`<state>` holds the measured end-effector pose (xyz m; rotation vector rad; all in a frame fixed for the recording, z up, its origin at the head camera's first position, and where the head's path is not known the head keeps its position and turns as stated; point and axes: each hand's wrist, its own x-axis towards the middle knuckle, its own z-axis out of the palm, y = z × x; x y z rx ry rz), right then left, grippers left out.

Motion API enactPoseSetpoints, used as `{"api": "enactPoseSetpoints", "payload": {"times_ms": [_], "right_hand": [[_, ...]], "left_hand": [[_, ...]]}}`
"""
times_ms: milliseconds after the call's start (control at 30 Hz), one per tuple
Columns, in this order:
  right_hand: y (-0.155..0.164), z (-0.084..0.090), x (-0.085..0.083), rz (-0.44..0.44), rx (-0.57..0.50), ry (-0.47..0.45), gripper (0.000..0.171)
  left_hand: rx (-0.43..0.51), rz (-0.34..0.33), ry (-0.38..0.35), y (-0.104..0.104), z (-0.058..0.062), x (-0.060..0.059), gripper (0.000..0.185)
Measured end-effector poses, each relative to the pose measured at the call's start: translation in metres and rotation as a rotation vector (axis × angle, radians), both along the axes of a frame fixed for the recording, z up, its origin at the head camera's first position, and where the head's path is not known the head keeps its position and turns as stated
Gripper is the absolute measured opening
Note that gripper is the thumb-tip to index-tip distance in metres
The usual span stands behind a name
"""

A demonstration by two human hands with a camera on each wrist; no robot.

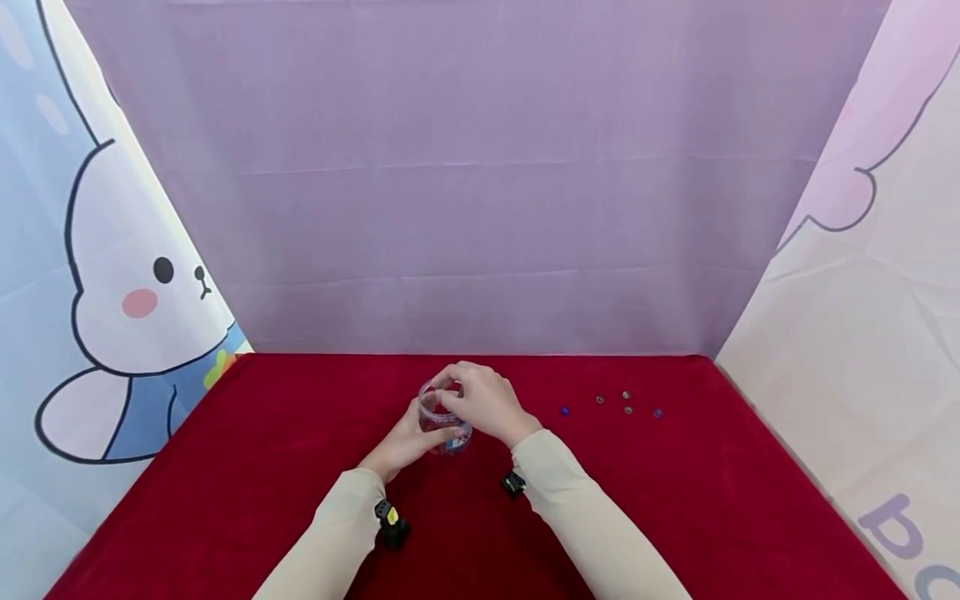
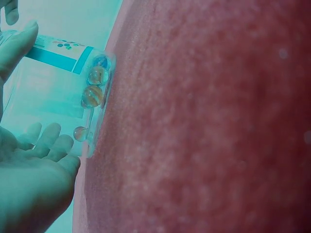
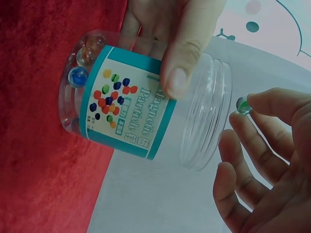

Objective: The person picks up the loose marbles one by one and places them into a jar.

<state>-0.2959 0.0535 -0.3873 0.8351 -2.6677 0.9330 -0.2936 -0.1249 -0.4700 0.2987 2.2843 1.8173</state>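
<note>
A clear plastic jar [image 3: 198, 121] with a teal-and-white label [image 3: 126, 102] stands on the red cloth, its top uncovered. My left hand [image 1: 403, 443] grips its side, the thumb lying across the label in the right wrist view. At the bottom of the jar lie several marbles, among them a blue one [image 3: 77, 76] and an orange-swirled one [image 2: 92, 96]. Between thumb and forefinger, my right hand [image 1: 486, 403] pinches a clear marble with a green swirl [image 3: 243, 105], right at the jar's mouth. The other right fingers are loosely bent.
To the right of the jar, several loose marbles lie on the red tablecloth [image 1: 225, 483], including a dark blue marble [image 1: 565, 411] and a paler blue one [image 1: 657, 413]. A lilac curtain [image 1: 480, 183] hangs along the back edge, with printed sheets at both sides.
</note>
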Motion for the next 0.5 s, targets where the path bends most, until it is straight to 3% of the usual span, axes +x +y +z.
{"api": "enactPoseSetpoints", "payload": {"times_ms": [500], "right_hand": [[0.0015,-0.0012,0.0007,0.006,-0.003,0.017,0.017]], "left_hand": [[-0.024,0.004,-0.016,0.0002,0.0014,0.0006,0.094]]}}
